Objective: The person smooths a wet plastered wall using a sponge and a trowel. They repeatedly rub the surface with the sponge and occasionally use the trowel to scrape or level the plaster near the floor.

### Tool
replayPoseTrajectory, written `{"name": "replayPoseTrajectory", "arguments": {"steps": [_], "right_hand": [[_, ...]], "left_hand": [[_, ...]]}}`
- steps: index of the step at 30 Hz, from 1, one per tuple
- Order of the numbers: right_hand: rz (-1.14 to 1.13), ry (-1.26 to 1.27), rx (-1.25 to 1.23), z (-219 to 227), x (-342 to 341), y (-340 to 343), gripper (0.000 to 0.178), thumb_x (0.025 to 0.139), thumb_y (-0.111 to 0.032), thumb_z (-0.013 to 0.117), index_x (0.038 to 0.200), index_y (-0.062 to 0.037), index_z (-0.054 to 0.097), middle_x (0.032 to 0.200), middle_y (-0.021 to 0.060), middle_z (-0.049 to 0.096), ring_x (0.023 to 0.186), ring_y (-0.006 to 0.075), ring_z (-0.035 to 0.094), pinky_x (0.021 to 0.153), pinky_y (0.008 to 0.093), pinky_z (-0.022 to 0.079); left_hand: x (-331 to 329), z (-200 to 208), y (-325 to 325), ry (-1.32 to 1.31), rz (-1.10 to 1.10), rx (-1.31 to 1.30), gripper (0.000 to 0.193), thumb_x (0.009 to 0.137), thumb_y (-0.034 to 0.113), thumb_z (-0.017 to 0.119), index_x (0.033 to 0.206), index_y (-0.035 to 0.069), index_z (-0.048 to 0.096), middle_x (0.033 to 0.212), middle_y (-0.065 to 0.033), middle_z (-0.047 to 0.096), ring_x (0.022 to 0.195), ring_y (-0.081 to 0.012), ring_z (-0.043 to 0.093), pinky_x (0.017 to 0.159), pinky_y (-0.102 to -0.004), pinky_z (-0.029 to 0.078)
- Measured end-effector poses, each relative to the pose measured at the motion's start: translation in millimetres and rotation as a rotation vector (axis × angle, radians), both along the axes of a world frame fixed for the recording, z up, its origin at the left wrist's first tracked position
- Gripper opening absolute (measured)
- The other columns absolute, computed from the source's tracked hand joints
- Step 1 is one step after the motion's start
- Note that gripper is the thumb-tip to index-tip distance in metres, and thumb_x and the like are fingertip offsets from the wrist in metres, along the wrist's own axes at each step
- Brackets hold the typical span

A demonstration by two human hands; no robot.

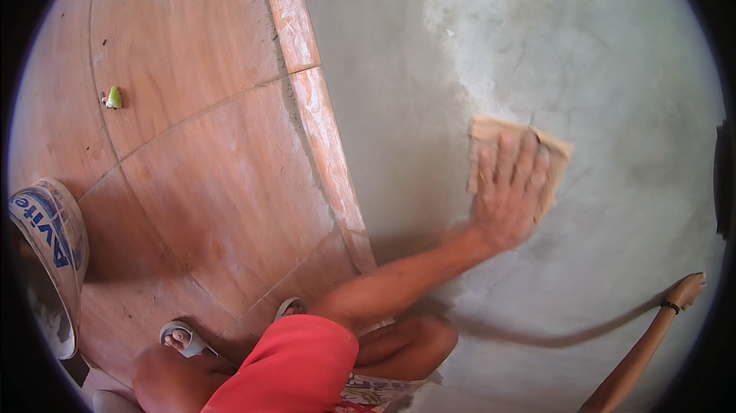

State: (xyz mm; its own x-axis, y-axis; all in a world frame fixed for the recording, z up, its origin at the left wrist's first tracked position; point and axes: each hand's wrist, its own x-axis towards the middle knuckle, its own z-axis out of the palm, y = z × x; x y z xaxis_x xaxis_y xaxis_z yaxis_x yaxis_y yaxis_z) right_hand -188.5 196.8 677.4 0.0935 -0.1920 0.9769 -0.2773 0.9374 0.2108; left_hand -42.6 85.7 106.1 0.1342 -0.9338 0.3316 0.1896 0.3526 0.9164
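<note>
My left hand (510,190) presses a flat, tan, roughly square pad (481,131) that looks like foam sponge against a smooth grey plastered surface (629,152). The fingers stretch across the pad's back, slightly blurred, and cover much of it. A paler whitish patch lies on the grey just above the pad. My right hand (688,290), with a dark band at the wrist, rests against the same surface at the far right. Its fingers look extended and nothing shows in them. The arm's shadow runs across the grey to that hand.
A strip of reddish tile (322,121) borders the grey surface. Left of it lie large reddish floor tiles (207,175), with a small green scrap (114,98) on them. A white bucket (65,236) with blue markings lies at the left edge. My sandalled feet (184,338) are below.
</note>
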Motion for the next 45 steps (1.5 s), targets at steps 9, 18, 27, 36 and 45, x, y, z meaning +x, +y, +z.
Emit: {"name": "replayPoseTrajectory", "arguments": {"steps": [9, 18, 27, 36, 45], "right_hand": [[0.055, 0.07, -0.026, -24.0, 19.0, -1.4, 0.062, 0.092, -0.052, 0.033, 0.14, -0.0147, 0.041, 0.136, 0.0229, 0.048, 0.126, 0.0478, 0.039, 0.107, 0.0591, 0.022], [0.029, 0.053, -0.026, -13.6, 4.6, -4.2, 0.063, 0.092, -0.053, 0.033, 0.142, -0.0156, 0.039, 0.137, 0.0214, 0.047, 0.128, 0.046, 0.039, 0.107, 0.058, 0.022], [0.017, 0.051, -0.075, -39.6, 24.8, -18.6, 0.06, 0.091, -0.053, 0.033, 0.142, -0.0208, 0.04, 0.134, 0.0201, 0.051, 0.123, 0.046, 0.044, 0.104, 0.058, 0.028], [0.076, 0.016, -0.084, -38.8, 20.8, -15.6, 0.061, 0.091, -0.056, 0.033, 0.142, -0.0242, 0.038, 0.136, 0.0232, 0.047, 0.125, 0.0487, 0.04, 0.103, 0.0584, 0.027], [0.008, 0.117, -0.031, 24.3, -24.2, 20.1, 0.06, 0.092, -0.054, 0.031, 0.143, -0.0223, 0.037, 0.136, 0.0197, 0.048, 0.126, 0.049, 0.039, 0.104, 0.0613, 0.024]], "left_hand": [[-0.1, -55.3, -31.4, -0.037, 0.06, 0.098, 0.066, 0.089, 0.041, 0.05, 0.137, -0.003, 0.037, 0.149, -0.0264, 0.024, 0.139, -0.0498, 0.013, 0.108, -0.0652, 0.008], [-17.4, -66.0, 44.7, -0.248, 0.006, -0.271, 0.063, 0.09, 0.036, 0.05, 0.139, -0.002, 0.035, 0.152, -0.0257, 0.018, 0.14, -0.0479, 0.01, 0.111, -0.0608, 0.006], [-2.4, -6.5, 27.9, 0.054, -0.181, -0.347, 0.054, 0.089, 0.03, 0.053, 0.136, 0.006, 0.043, 0.15, -0.021, 0.026, 0.14, -0.0458, 0.016, 0.111, -0.0597, 0.006], [29.3, -25.0, -99.1, -0.04, 0.045, 0.038, 0.063, 0.089, 0.029, 0.052, 0.141, 0.0, 0.032, 0.154, -0.0229, 0.015, 0.14, -0.0486, 0.01, 0.11, -0.0622, 0.005], [4.8, -118.3, -53.0, -0.049, 0.032, 0.071, 0.059, 0.096, 0.032, 0.04, 0.146, 0.004, 0.026, 0.155, -0.0211, 0.012, 0.142, -0.0435, 0.006, 0.113, -0.0567, 0.001]]}}
